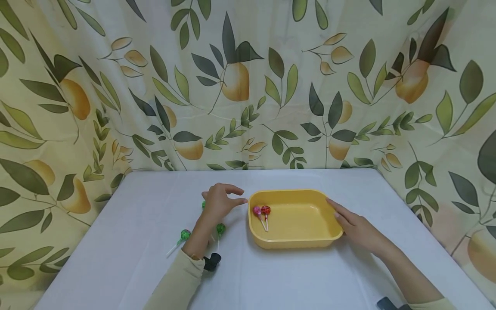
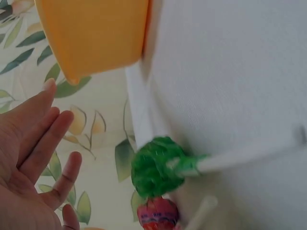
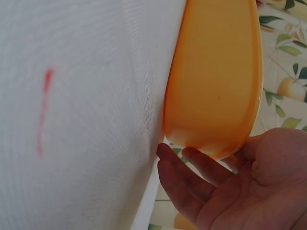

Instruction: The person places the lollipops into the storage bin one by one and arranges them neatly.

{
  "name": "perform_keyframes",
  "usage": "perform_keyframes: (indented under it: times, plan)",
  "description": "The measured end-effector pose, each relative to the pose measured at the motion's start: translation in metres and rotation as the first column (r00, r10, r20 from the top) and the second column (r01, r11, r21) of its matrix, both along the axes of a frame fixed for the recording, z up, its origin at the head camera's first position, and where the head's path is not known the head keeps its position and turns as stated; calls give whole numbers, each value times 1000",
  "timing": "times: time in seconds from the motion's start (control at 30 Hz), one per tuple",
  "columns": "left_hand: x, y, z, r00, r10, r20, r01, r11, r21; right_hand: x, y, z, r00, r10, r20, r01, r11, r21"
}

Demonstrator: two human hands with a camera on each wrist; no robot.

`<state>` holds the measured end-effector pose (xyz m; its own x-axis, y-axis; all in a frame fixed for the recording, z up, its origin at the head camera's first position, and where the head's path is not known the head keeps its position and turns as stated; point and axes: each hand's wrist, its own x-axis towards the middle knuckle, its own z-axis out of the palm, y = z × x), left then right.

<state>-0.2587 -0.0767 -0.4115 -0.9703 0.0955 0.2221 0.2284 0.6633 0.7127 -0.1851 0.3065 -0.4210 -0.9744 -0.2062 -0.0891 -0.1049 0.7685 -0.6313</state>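
In the head view a yellow plastic tray (image 1: 296,243) stands on the table. Inside it, at the left end, lie a pink lollipop (image 1: 257,210) and a red lollipop (image 1: 265,209). My left hand (image 1: 220,202) hovers beside the tray's left rim, thumb and forefinger apart with nothing between them. Under and around that arm lie green lollipops (image 1: 185,234). The left wrist view shows a green lollipop (image 2: 158,165) close up, with a pink-red wrapped lollipop (image 2: 157,213) behind it. My right hand (image 1: 358,228) holds the tray's right end, thumb over the rim, fingers against the outer wall.
A white cloth (image 1: 128,241) covers the table. Behind it hangs a curtain (image 1: 248,107) with a leaf and fruit print. A red mark (image 3: 44,110) shows on the cloth in the right wrist view. Black wrist cameras (image 1: 212,261) sit on both forearms.
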Motion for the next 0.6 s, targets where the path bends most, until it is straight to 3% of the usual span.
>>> perform_keyframes:
  times: [0.3, 0.6]
  plan:
    - [0, -20, -4, 999, 27, 42, -26, 999, -24, 1, 3, 2, 1000, 4, -1, -4, 1000, 2]
    - [4, -58, -12, 996, 62, 58, -61, 998, -23, -1, 1, 0, 1000, -11, 18, 11, 1000, -4]
